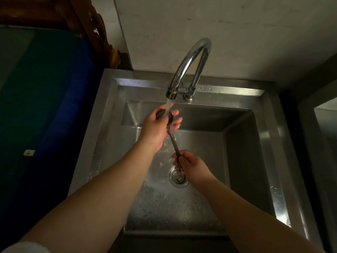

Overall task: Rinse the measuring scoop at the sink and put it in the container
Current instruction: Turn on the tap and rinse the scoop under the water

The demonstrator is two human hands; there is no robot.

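The dark, long-handled measuring scoop (174, 143) is held over the steel sink (269, 136). Its bowl is up under the water stream from the curved chrome tap (189, 64). My left hand (156, 126) cups the scoop's bowl, fingers wrapped around it in the running water. My right hand (191, 167) grips the lower end of the handle, just above the drain (178, 177). The bowl is mostly hidden by my left fingers and the water. No container is in view.
A blue and green surface (45, 106) lies left of the sink. Carved dark wood (94, 30) stands at the back left against the pale wall. Part of another steel unit (326, 125) shows at the right edge. The sink floor is wet.
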